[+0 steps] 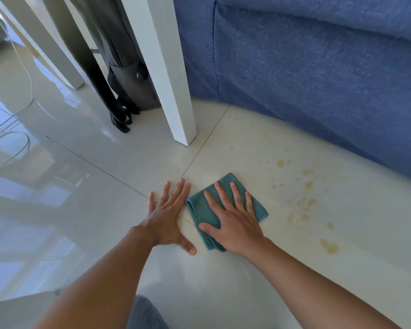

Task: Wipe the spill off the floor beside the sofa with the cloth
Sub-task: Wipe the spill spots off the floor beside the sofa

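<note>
A folded teal cloth (201,210) lies flat on the pale tiled floor. My right hand (233,222) presses down on it with fingers spread. Just left of the cloth, my left hand (169,217) rests flat on the bare tile, fingers apart, holding nothing. The spill (304,200) is a scatter of yellowish-brown drops and small puddles on the floor to the right of the cloth, apart from it, with a larger puddle (329,246) nearer me. The blue fabric sofa (318,79) stands behind the spill.
A white table leg (173,91) stands on the floor just beyond my hands, left of the sofa. A dark bag with straps (128,91) sits behind it. Thin white cables (14,148) loop over the glossy floor at the far left.
</note>
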Demonstrator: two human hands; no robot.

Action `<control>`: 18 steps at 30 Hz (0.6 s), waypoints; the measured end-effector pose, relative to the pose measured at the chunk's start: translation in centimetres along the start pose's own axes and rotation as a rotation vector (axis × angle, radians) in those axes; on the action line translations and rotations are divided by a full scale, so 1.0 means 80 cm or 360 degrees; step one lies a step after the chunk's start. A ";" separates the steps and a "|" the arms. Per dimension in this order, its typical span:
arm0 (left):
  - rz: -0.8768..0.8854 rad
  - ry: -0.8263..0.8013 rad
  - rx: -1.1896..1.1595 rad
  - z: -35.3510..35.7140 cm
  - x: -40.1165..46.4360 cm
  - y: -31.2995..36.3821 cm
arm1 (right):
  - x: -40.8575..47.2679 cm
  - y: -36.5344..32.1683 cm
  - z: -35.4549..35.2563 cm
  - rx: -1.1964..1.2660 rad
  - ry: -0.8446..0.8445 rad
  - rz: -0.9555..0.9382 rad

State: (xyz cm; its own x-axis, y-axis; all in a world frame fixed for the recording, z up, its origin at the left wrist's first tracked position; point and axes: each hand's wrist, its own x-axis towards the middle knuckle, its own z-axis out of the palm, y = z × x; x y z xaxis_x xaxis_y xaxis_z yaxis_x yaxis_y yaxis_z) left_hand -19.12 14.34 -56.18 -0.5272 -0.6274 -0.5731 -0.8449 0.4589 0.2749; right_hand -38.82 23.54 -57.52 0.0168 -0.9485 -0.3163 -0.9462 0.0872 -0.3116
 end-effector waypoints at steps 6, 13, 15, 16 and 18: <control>0.0008 0.0006 -0.0022 0.000 0.000 0.004 | -0.016 -0.016 0.013 0.0015 0.0010 0.0065; 0.0063 0.0175 -0.0062 0.000 -0.010 0.007 | 0.003 -0.011 0.009 0.0030 0.0184 0.0160; 0.0059 0.0425 -0.0196 0.000 -0.012 0.012 | 0.004 0.005 0.005 0.0042 0.0229 0.0210; 0.0058 0.0493 -0.0209 0.001 -0.011 0.016 | 0.004 0.016 0.002 0.0033 0.0245 0.0251; 0.0053 0.0527 -0.0105 0.005 -0.001 0.024 | 0.009 0.040 -0.009 0.0012 0.0244 0.0343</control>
State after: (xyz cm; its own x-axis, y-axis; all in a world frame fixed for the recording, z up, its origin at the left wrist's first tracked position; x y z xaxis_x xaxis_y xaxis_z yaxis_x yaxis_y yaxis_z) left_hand -20.68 15.49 -55.92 -0.5464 -0.7879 -0.2841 -0.8249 0.4477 0.3451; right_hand -42.09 22.88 -58.08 -0.2347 -0.9428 -0.2367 -0.9201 0.2940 -0.2589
